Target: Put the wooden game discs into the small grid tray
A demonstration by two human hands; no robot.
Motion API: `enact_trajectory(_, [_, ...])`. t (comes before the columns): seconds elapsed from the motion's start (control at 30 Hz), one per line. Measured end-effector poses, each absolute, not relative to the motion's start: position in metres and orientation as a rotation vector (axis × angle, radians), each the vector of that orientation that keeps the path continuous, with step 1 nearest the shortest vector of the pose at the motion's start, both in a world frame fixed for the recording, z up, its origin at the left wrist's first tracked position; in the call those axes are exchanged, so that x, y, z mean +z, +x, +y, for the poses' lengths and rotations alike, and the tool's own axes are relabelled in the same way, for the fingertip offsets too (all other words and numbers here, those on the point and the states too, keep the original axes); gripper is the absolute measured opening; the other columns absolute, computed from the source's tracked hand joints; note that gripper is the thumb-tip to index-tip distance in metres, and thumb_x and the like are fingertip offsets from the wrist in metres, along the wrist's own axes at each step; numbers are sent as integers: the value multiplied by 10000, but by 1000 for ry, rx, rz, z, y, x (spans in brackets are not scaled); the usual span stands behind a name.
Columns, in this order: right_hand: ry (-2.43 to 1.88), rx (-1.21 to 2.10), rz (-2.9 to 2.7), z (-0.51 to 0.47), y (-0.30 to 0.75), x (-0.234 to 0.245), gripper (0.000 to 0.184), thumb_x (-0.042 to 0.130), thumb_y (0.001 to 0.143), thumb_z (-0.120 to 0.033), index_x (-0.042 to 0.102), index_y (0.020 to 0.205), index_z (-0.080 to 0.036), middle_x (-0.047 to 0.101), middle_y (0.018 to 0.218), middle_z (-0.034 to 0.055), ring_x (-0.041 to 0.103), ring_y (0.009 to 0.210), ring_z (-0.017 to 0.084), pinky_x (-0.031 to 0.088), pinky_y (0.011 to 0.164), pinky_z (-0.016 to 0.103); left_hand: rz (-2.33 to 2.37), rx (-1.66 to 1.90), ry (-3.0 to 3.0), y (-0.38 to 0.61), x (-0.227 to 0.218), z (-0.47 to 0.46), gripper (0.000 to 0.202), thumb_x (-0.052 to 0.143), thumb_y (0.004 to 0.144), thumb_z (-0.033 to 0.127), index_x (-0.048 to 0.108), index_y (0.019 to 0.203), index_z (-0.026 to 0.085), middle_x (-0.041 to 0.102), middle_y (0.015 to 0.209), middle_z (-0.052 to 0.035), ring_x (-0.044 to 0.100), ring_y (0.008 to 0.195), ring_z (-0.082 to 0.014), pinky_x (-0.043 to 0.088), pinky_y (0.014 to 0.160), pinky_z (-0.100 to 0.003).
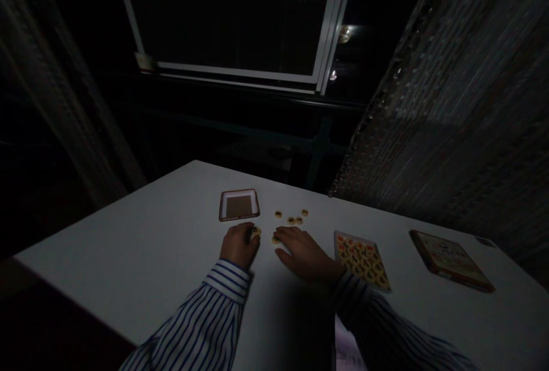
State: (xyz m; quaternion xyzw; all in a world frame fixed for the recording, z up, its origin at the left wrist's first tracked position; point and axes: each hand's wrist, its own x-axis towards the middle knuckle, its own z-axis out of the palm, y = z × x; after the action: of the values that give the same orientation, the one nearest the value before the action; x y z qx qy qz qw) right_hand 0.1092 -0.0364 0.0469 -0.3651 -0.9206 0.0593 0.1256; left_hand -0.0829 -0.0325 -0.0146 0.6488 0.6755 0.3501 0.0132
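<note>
My left hand (238, 245) rests on the white table (141, 256), its fingers curled round a small round yellow token (256, 231) at the fingertips. My right hand (305, 254) lies beside it with fingers bent, a fingertip touching another yellow token (275, 239). Several more yellow tokens (294, 218) lie scattered just beyond my hands. A small square brown tray (239, 205) sits right behind my left hand. Both arms wear striped sleeves.
A patterned board with rows of tokens (362, 259) lies right of my right hand. A flat brown box lid (451, 259) lies further right. Beyond the table's far edge are a dark window (231, 22) and a grey curtain (463, 91).
</note>
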Motion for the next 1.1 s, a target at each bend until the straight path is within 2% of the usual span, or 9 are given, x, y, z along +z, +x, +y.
enact_trajectory(0.27, [-1087, 208, -2736, -34, 108, 30, 459, 386, 833, -346, 398, 1258, -175, 369, 1337, 99, 308, 1213, 215, 291, 955, 382, 2149, 1023, 2010, -81, -15, -31, 335, 522, 712, 320, 563, 1018, 190, 635, 942, -78, 551, 925, -236, 415, 825, -328])
enact_trajectory(0.73, [-1087, 206, -2738, -32, 114, 24, 487, 406, 820, -352, 379, 1273, -175, 348, 1341, 123, 298, 1214, 234, 296, 949, 392, 2131, 1059, 2003, -78, -12, -32, 302, 484, 755, 319, 564, 1014, 186, 651, 904, -78, 589, 846, -208, 437, 774, -316])
enact_trajectory(1.1, [-1078, 193, -2726, -32, 115, 20, 491, 419, 818, -351, 374, 1278, -185, 348, 1342, 124, 303, 1213, 236, 292, 951, 401, 1949, 1363, 2005, -75, -6, -33, 300, 521, 738, 335, 570, 981, 165, 636, 921, -73, 568, 879, -208, 442, 798, -342])
